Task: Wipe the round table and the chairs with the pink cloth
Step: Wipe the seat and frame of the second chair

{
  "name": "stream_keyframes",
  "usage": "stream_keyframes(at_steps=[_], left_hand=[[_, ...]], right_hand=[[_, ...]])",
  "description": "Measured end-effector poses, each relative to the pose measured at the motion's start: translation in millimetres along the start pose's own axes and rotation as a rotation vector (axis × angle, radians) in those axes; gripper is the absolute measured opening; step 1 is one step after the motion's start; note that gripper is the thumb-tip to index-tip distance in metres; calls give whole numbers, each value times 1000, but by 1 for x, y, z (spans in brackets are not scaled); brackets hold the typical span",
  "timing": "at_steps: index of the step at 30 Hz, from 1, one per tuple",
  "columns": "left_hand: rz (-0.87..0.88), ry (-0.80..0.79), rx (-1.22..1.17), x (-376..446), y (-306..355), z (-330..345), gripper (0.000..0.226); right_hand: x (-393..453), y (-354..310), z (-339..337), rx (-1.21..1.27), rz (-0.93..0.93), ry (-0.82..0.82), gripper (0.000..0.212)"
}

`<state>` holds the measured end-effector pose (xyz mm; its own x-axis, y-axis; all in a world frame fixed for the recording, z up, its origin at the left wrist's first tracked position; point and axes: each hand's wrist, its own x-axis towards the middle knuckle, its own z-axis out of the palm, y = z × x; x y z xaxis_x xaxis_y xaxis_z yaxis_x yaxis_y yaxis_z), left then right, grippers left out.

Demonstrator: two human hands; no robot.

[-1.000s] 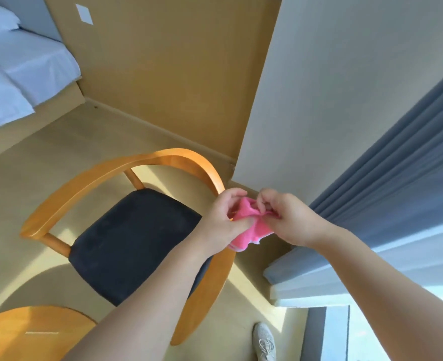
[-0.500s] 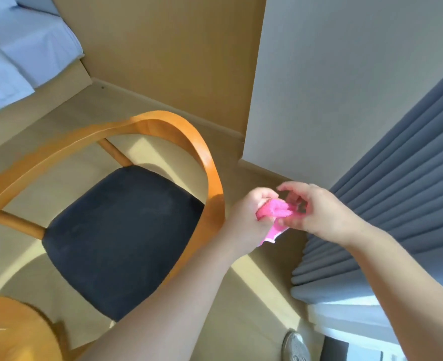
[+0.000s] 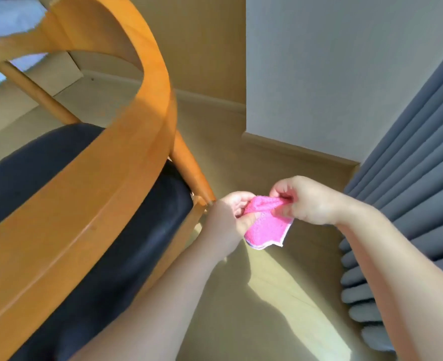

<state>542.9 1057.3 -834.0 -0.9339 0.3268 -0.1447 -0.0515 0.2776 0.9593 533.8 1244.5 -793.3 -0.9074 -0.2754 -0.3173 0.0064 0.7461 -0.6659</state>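
The left hand (image 3: 228, 217) and the right hand (image 3: 306, 201) are held close together above the floor (image 3: 267, 295), and the cloth (image 3: 266, 225) is gripped between them: its bunched upper edge is pinched by the curled right fingers and thumb, while its left side is held in the curled left fingers. The lower part of the cloth hangs free below both hands, and a pale stitched hem is seen along its bottom edge. The hands are placed just right of the chair (image 3: 85, 204), beside the corner of its dark seat (image 3: 126, 256) and near the foot of a back post; no contact between cloth and chair is shown. Open floor, partly sunlit, lies under and in front of the hands, bounded by the wall (image 3: 332, 74) ahead and the curtain (image 3: 410, 178) at the right, whose folds reach the floor. The chair's curved wooden rail sweeps across the left, is blurred, and is cut off by the left and bottom edges. How many layers the cloth is folded into cannot be told. A strip of white bedding (image 3: 4, 16) is glimpsed at the upper left, mostly hidden behind the rail.
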Motion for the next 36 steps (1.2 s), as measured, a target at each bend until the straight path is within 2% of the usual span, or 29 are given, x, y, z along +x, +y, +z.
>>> stream_keyframes(at_steps=[5, 7, 12, 19, 24, 28, 31, 34, 36], left_hand=[[78, 70, -7, 24, -65, 10, 40], [129, 65, 19, 28, -73, 11, 36], [112, 160, 194, -1, -59, -18, 24], [101, 237, 522, -63, -40, -52, 18], [115, 325, 655, -93, -35, -64, 20], [201, 389, 768, -113, -29, -70, 19], [263, 405, 807, -119, -23, -74, 18], [289, 419, 834, -121, -20, -79, 18], [285, 437, 842, -125, -22, -83, 18]], right_hand=[[37, 36, 38, 35, -54, 0, 23], [46, 42, 40, 0, -56, 4, 18], [58, 33, 22, -74, -29, 126, 7], [76, -3, 12, 190, -5, 379, 11], [69, -50, 32, 288, -232, 664, 17], [63, -64, 96, 170, -448, 665, 24], [71, -57, 117, 90, -604, 665, 23], [77, -55, 118, 210, -686, 676, 12], [83, -54, 125, 343, -635, 714, 11]])
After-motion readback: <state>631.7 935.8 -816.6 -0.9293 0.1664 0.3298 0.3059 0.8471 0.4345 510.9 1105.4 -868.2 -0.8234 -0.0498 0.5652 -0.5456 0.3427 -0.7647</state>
